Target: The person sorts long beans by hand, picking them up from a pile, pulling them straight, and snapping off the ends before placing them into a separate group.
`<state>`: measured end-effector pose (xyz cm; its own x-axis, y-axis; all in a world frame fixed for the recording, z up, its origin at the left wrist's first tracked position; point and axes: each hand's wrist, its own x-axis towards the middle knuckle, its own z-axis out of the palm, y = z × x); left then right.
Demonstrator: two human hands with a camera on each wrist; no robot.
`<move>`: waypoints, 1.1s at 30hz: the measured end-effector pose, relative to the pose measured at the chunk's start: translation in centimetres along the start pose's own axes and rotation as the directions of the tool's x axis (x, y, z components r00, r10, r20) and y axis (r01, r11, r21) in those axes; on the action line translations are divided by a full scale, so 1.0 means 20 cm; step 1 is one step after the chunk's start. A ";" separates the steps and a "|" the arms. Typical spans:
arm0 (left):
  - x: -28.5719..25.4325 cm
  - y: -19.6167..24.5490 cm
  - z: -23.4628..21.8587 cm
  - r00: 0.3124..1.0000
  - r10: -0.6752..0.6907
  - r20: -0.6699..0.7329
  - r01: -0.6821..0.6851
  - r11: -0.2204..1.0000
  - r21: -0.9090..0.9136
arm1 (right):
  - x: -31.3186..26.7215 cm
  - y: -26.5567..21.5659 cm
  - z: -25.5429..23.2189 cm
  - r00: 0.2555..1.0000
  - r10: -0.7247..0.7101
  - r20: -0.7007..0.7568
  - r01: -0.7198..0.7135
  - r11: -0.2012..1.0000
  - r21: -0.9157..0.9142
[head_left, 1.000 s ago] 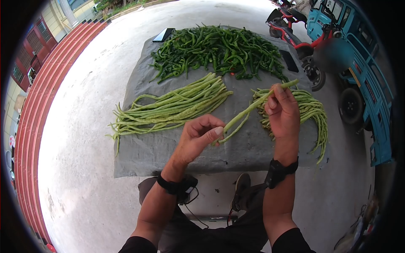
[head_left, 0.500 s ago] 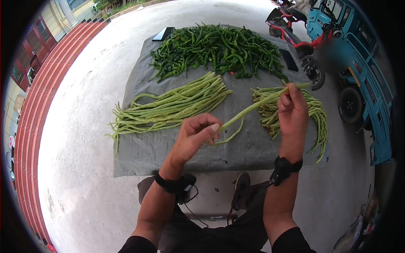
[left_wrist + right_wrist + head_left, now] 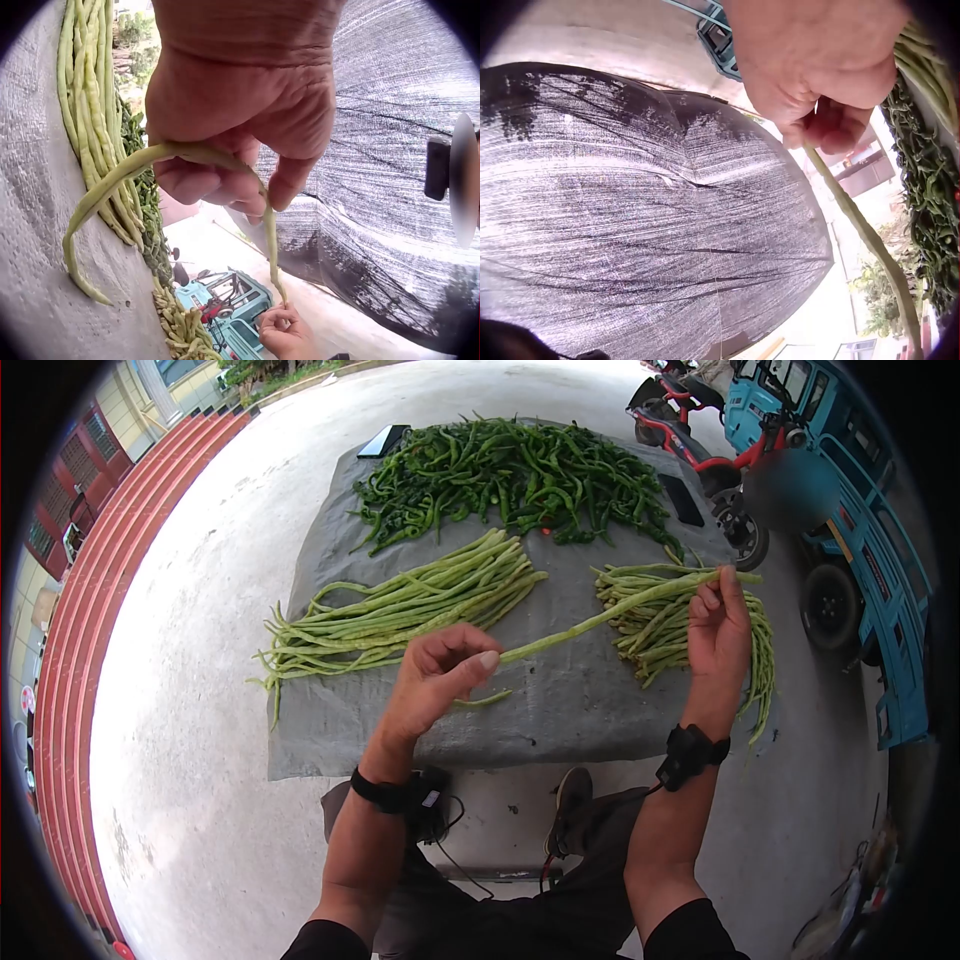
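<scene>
I hold one long bean [image 3: 600,618] stretched taut above the grey cloth [image 3: 580,700], my left hand [image 3: 435,675] pinching its near end and my right hand [image 3: 720,625] pinching its far end over the bean pile [image 3: 660,630].

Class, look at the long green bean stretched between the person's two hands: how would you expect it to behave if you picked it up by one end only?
Probably floppy: the long bean runs straight only between the left hand and the right hand, while its loose tail past the left grip droops and curls. Likely light, since fingertip pinches carry it. It seems bendable rather than brittle, curving at the left hand without snapping.
</scene>
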<state>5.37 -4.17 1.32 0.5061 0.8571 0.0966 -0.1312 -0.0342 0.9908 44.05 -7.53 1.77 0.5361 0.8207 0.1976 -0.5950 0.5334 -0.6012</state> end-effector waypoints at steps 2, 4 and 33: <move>0.00 0.01 -0.02 1.000 0.020 0.000 -0.020 1.000 0.014 | 0.00 -0.01 -0.01 1.000 -0.002 -0.025 0.002 1.000 0.002; -0.01 0.02 -0.04 0.999 0.018 -0.028 -0.017 0.999 0.032 | 0.01 -0.01 -0.03 0.999 -0.014 -0.045 0.014 1.000 -0.005; -0.05 0.01 -0.29 0.904 0.272 -0.331 -0.027 0.806 0.591 | 0.01 0.05 -0.03 0.978 -0.059 -0.202 0.024 0.985 -0.168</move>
<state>-0.15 -2.02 0.78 0.1394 0.9352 0.3256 0.3845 -0.3541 0.8525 44.00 -6.91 0.80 0.6801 0.7295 0.0719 -0.4724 0.5112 -0.7180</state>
